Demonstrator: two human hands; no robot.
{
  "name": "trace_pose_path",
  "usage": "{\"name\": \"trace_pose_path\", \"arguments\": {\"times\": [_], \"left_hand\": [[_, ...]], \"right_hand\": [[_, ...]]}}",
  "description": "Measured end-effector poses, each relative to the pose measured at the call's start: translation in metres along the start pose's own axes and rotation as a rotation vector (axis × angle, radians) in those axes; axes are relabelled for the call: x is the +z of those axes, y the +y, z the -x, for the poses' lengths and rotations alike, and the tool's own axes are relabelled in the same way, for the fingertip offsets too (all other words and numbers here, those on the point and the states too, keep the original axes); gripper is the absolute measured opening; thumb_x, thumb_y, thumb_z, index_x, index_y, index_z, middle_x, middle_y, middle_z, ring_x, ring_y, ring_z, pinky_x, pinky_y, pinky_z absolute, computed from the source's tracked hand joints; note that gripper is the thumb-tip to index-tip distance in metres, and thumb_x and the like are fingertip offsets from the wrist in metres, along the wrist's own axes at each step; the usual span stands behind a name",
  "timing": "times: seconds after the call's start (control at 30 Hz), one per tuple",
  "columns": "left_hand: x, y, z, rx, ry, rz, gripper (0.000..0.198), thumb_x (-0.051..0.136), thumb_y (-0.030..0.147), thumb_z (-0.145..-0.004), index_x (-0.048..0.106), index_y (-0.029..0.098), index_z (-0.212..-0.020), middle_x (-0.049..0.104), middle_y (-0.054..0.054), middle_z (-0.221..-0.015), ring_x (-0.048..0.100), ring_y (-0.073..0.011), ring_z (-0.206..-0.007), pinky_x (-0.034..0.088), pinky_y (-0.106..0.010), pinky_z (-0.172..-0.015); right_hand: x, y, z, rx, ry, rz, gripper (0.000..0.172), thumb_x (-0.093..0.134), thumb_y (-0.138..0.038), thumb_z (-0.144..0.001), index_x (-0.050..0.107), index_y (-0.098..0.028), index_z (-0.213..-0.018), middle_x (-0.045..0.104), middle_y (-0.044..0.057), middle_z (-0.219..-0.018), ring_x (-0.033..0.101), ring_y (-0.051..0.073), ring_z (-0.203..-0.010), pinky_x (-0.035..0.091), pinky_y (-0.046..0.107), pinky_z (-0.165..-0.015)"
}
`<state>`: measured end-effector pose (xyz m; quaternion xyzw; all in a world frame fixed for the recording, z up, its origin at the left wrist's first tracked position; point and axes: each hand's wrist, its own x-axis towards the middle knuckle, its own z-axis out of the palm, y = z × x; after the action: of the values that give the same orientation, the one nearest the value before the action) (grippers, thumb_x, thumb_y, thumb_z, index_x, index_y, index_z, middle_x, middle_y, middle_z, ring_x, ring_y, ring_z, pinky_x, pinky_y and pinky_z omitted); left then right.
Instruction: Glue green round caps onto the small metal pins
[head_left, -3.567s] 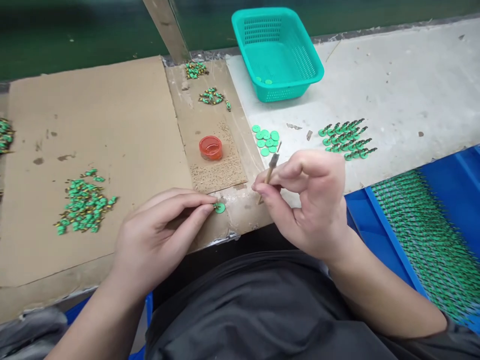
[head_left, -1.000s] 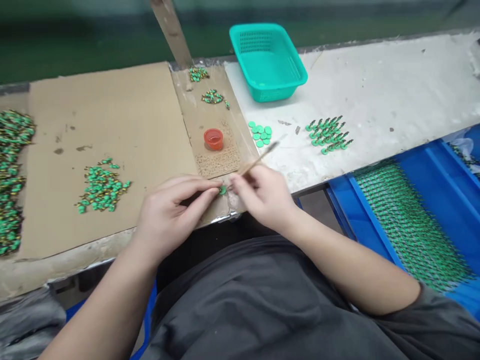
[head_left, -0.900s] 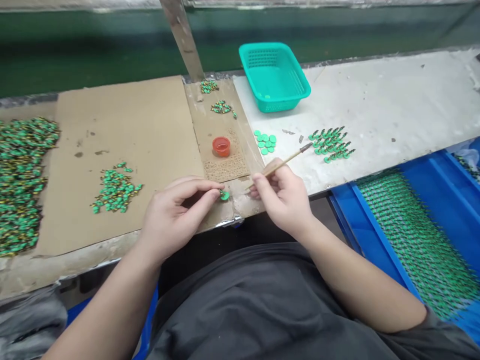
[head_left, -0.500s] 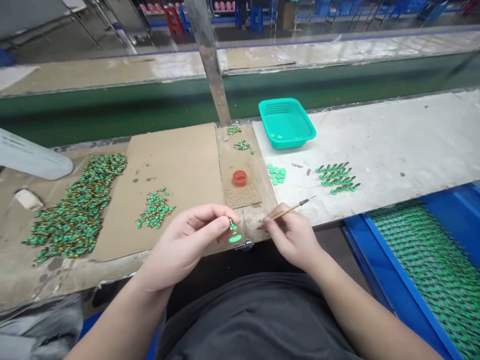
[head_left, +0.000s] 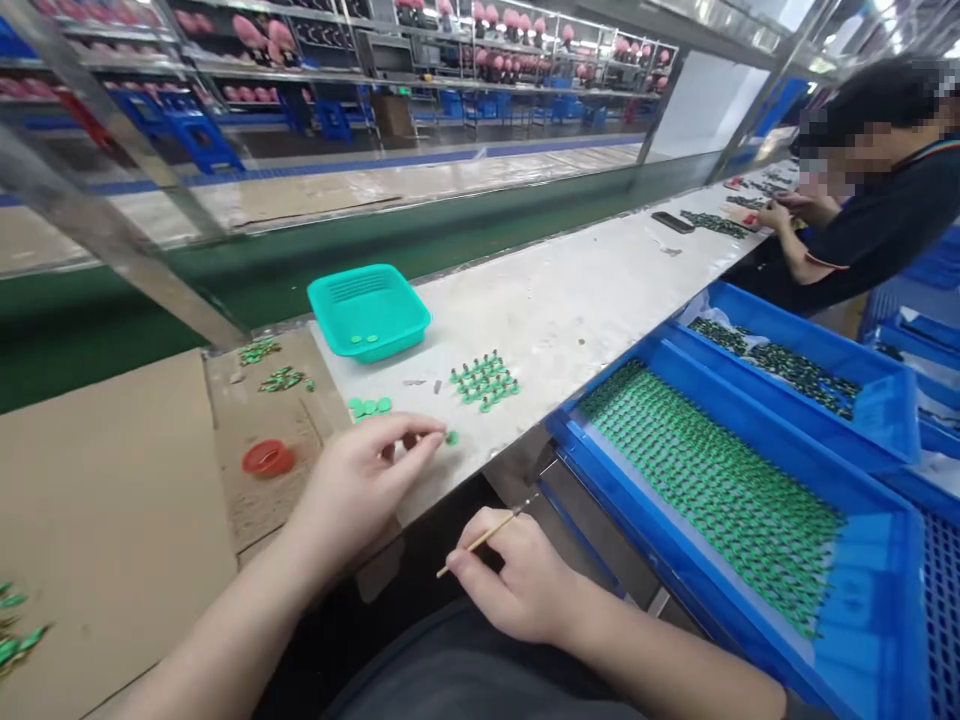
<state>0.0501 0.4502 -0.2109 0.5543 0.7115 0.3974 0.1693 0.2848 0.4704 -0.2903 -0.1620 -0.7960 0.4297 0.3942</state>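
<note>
My left hand (head_left: 367, 480) is closed in a pinch over the white tabletop, on a small green figurine (head_left: 451, 438) on a round base. The fingertips hide most of the figurine. Just beyond it, several similar standing figurines (head_left: 484, 380) form rows. Round green discs (head_left: 370, 407) lie behind my left hand, which partly covers them. Nearer my body, my right hand (head_left: 517, 580) grips a thin paintbrush (head_left: 487, 532), its bristle end pointing up and to the right.
A teal basket (head_left: 367, 325) holding a few discs stands behind. On the left is a red cup (head_left: 268, 458) beside loose small pieces (head_left: 281, 380) on cardboard (head_left: 112, 480). At right, a blue tray (head_left: 862, 600) contains many figurines. A co-worker (head_left: 885, 200) sits farther right.
The view has turned to the right. My left hand has carried the figurine from the front edge by the cardboard to the white tabletop near the rows. My right hand still holds the paintbrush.
</note>
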Motion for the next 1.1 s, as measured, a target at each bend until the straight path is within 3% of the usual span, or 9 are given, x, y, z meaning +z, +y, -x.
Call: {"name": "trace_pose_path", "arguments": {"times": [0.17, 0.33, 0.47, 0.67, 0.77, 0.87, 0.97, 1.03, 1.1], "left_hand": [[0.045, 0.002, -0.054, 0.056, 0.005, -0.115, 0.035, 0.069, 0.055, -0.095, 0.093, 0.03, -0.096, 0.078, -0.007, -0.098, 0.074, -0.0265, -0.098, 0.062, -0.039, -0.097], [0.056, 0.002, -0.056, 0.055, 0.013, -0.129, 0.038, 0.07, 0.057, -0.098, 0.095, 0.028, -0.101, 0.078, -0.007, -0.094, 0.072, -0.0255, -0.094, 0.06, -0.037, -0.096], [0.028, 0.006, -0.031, 0.009, 0.096, -0.121, 0.046, 0.07, 0.064, -0.101, 0.095, 0.028, -0.115, 0.087, -0.008, -0.112, 0.075, -0.0247, -0.095, 0.061, -0.035, -0.09], [-0.069, -0.01, 0.044, -0.249, 0.315, -0.185, 0.041, 0.08, 0.068, -0.099, 0.092, 0.03, -0.106, 0.09, -0.004, -0.107, 0.081, -0.0263, -0.094, 0.061, -0.032, -0.078], [-0.093, -0.016, 0.078, -0.352, 0.344, -0.163, 0.048, 0.085, 0.077, -0.092, 0.092, 0.03, -0.101, 0.092, -0.005, -0.108, 0.084, -0.0296, -0.099, 0.064, -0.032, -0.079], [-0.083, -0.012, 0.103, -0.409, 0.228, 0.011, 0.063, 0.088, 0.089, -0.084, 0.094, 0.028, -0.099, 0.087, -0.007, -0.092, 0.077, -0.0244, -0.08, 0.062, -0.031, -0.069], [-0.057, -0.003, 0.117, -0.545, 0.023, 0.593, 0.078, 0.095, 0.093, -0.079, 0.093, 0.023, -0.114, 0.065, -0.001, -0.068, 0.046, -0.0124, -0.056, 0.04, -0.025, -0.051], [-0.043, 0.0, 0.122, -0.602, 0.026, 0.851, 0.076, 0.1, 0.091, -0.078, 0.088, 0.02, -0.104, 0.054, 0.002, -0.065, 0.038, -0.0095, -0.056, 0.033, -0.023, -0.051], [-0.035, 0.001, 0.126, -0.615, 0.089, 0.945, 0.075, 0.098, 0.092, -0.079, 0.084, 0.02, -0.098, 0.053, 0.002, -0.07, 0.037, -0.0091, -0.061, 0.032, -0.022, -0.053]], "right_hand": [[-0.02, -0.001, 0.012, 0.058, 0.06, -0.019, 0.025, 0.068, -0.032, -0.118, 0.076, -0.024, -0.096, 0.083, 0.003, -0.087, 0.079, 0.018, -0.077, 0.062, 0.027, -0.078], [-0.029, 0.003, 0.013, 0.102, 0.062, -0.003, 0.023, 0.068, -0.032, -0.117, 0.074, -0.025, -0.095, 0.083, 0.004, -0.087, 0.079, 0.02, -0.077, 0.063, 0.03, -0.078], [-0.032, 0.002, 0.002, 0.124, 0.071, -0.042, 0.014, 0.069, -0.025, -0.113, 0.074, -0.026, -0.1, 0.084, 0.004, -0.091, 0.083, 0.021, -0.082, 0.066, 0.031, -0.081], [-0.024, -0.004, -0.022, 0.232, -0.027, -0.208, 0.016, 0.067, -0.027, -0.116, 0.071, -0.026, -0.101, 0.086, 0.004, -0.093, 0.085, 0.019, -0.082, 0.066, 0.028, -0.079], [-0.012, -0.008, -0.036, 0.313, -0.09, -0.274, 0.019, 0.07, -0.031, -0.114, 0.066, -0.026, -0.097, 0.082, 0.0, -0.081, 0.079, 0.017, -0.072, 0.061, 0.027, -0.071], [0.007, -0.019, -0.047, 0.397, -0.183, -0.369, 0.014, 0.073, -0.033, -0.112, 0.07, -0.025, -0.101, 0.077, -0.002, -0.074, 0.074, 0.016, -0.065, 0.058, 0.026, -0.066], [0.027, -0.032, -0.051, 0.496, -0.369, -0.489, 0.017, 0.082, -0.034, -0.108, 0.073, -0.023, -0.098, 0.075, -0.003, -0.071, 0.069, 0.013, -0.059, 0.053, 0.023, -0.059], [0.04, -0.038, -0.051, 0.493, -0.457, -0.544, 0.023, 0.082, -0.039, -0.111, 0.073, -0.023, -0.097, 0.073, -0.003, -0.069, 0.067, 0.012, -0.055, 0.052, 0.022, -0.056], [0.051, -0.041, -0.051, 0.412, -0.417, -0.546, 0.024, 0.068, -0.044, -0.12, 0.077, -0.023, -0.111, 0.072, -0.004, -0.068, 0.066, 0.013, -0.053, 0.055, 0.023, -0.055]]}}
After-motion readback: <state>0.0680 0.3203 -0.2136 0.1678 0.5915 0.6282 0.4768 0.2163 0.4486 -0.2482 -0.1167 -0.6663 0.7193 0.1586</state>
